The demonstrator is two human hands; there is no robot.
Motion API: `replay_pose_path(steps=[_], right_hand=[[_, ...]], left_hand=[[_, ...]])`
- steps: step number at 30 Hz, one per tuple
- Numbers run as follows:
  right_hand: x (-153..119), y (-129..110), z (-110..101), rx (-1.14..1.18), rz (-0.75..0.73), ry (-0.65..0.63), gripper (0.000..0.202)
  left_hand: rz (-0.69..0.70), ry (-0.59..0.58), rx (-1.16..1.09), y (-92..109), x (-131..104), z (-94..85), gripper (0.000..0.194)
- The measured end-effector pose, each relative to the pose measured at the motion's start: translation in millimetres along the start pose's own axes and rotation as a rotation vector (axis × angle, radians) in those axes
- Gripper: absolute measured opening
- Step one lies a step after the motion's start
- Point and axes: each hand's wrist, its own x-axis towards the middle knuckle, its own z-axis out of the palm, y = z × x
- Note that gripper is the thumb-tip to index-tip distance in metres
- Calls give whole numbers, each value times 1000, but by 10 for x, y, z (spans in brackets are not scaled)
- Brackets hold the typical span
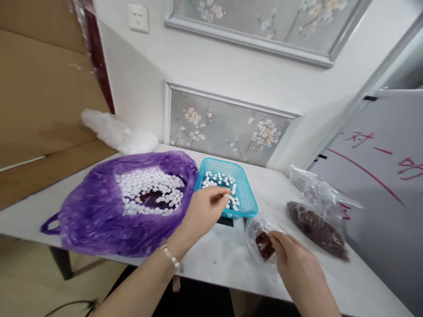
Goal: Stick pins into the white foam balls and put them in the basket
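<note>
My left hand (208, 209), wearing a bracelet, is over the near side of a blue plastic basket (248, 191). Its thumb and fingertips are pinched together, and what they hold, if anything, is too small to tell. Small white balls (220, 177) lie in the basket. At the mouth of a clear plastic bag (251, 235) with dark reddish-brown pieces (264, 245) inside is my right hand (297, 262). Its fingers are closed, and whatever is between them is hidden. Left of the basket, a purple plastic bag (95, 202) lies spread wide, with many white balls (145, 180) in it.
A sealed clear bag of dark brown material (319, 229) lies at the right, by a whiteboard (380, 176) with red writing. Crumpled white plastic (115, 132) sits at the back left, beside a cardboard panel (49, 88). The white table (228, 259) meets a wall behind.
</note>
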Motion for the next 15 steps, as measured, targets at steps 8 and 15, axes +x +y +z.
replay_pose_path(steps=[8,15], right_hand=[[101,-6,139,-197,-84,-280,31],[70,-104,129,-214,-29,-323,29]], left_hand=[[23,19,497,-205,273,-468,27],[-162,-184,838,-682,39,-1345,30]])
